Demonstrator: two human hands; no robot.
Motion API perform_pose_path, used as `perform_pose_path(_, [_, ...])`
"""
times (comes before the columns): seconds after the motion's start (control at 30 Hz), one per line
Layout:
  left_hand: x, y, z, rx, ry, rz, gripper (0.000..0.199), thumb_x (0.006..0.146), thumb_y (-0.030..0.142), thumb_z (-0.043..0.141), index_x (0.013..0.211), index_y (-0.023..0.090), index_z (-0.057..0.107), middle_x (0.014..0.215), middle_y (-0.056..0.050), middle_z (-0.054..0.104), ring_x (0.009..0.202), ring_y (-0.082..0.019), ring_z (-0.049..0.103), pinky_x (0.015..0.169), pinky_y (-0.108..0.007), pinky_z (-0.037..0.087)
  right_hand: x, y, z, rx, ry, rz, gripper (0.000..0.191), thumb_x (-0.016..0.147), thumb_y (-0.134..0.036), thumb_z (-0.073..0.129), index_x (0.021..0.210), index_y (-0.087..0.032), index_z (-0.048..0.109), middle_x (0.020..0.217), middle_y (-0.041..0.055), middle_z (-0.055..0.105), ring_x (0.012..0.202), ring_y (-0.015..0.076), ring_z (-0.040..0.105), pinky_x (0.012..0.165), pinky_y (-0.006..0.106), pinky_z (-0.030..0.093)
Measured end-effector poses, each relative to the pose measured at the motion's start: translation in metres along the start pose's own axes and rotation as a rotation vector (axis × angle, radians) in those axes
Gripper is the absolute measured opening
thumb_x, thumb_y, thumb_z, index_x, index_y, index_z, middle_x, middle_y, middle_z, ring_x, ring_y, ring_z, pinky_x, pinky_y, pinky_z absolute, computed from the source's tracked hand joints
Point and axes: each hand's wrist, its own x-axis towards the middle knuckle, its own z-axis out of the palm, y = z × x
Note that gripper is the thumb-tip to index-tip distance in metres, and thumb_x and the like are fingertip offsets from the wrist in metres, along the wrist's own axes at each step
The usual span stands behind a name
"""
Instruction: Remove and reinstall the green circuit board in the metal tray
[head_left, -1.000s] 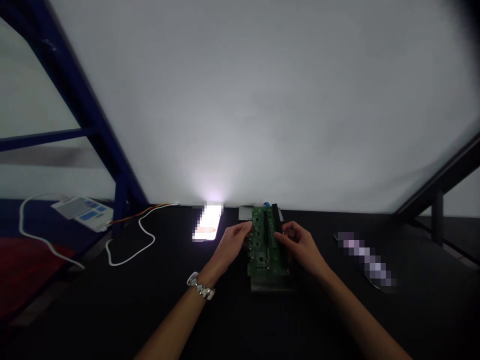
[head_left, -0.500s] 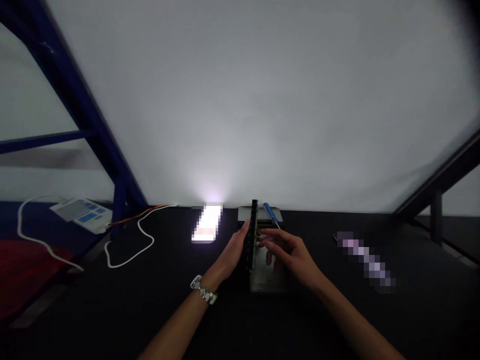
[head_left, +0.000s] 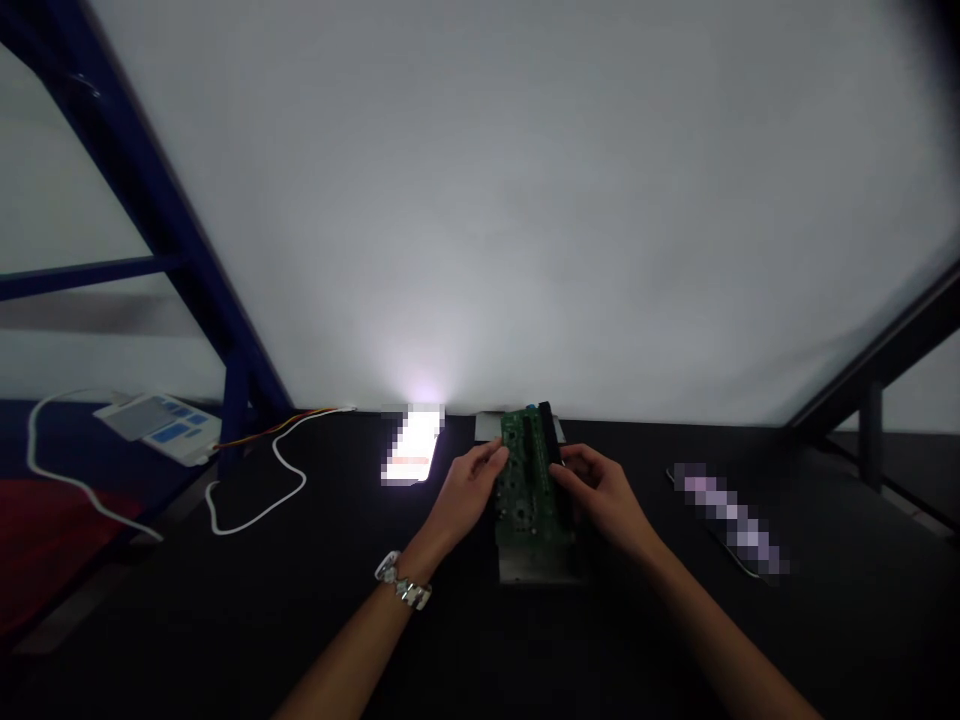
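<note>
A green circuit board (head_left: 519, 510) with a long black strip along its right side is held between my two hands, its face turned up toward me. My left hand (head_left: 469, 490) grips the left edge, thumb near the upper corner. On the opposite edge, the thumb and fingers of my right hand (head_left: 600, 490) close on the black strip. Beneath the board lies a grey metal plate or case (head_left: 536, 568), its near end showing. Only a small blue bit of the screwdriver (head_left: 532, 407) shows past the board's far edge.
A brightly lit, blurred phone-like slab (head_left: 412, 450) lies left of the board. Another blurred long object (head_left: 727, 515) rests at the right. A white cable (head_left: 300, 475) crosses the black table (head_left: 300, 600); a white panel (head_left: 161, 425) sits far left, beside a blue frame (head_left: 187, 250).
The circuit board has turned from standing on edge to lying nearly flat. My right hand has moved from beside it to its right edge. The board now covers most of the screwdriver.
</note>
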Motion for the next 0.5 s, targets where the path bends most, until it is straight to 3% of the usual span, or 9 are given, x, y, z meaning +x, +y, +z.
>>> perform_pose_path(0.17, [-0.001,0.017,-0.005,-0.063,-0.022,0.102,0.040,0.087,0.040,0.062,0.122,0.022,0.066,0.120,-0.009,0.068,0.115,-0.028,0.058,0.099,-0.045,0.044,0.002,0.009,-0.002,-0.024,-0.029,0.082,0.042,0.077,-0.050,0.069,0.102,-0.017,0.063,0.065,-0.0032,0.055,0.051,0.0127,0.053,0.042,0.025,0.049])
perform_pose_path(0.37, [-0.014,0.027,0.006,-0.212,-0.263,0.113,0.038,0.095,0.039,0.048,0.124,0.021,0.066,0.127,-0.012,0.063,0.104,-0.027,0.061,0.078,-0.039,0.050,-0.006,-0.004,0.013,0.107,-0.185,0.148,0.043,0.079,-0.047,0.067,0.109,-0.016,0.067,0.086,0.0074,0.071,0.069,0.0204,0.068,0.056,0.028,0.052])
perform_pose_path(0.5, [-0.013,0.026,0.010,-0.187,-0.231,0.132,0.035,0.095,0.039,0.049,0.117,0.020,0.068,0.124,-0.013,0.063,0.101,-0.026,0.060,0.073,-0.035,0.049,-0.014,-0.013,0.017,0.277,-0.255,0.253,0.037,0.078,-0.036,0.071,0.109,-0.018,0.068,0.090,0.0090,0.073,0.071,0.0218,0.071,0.062,0.032,0.054])
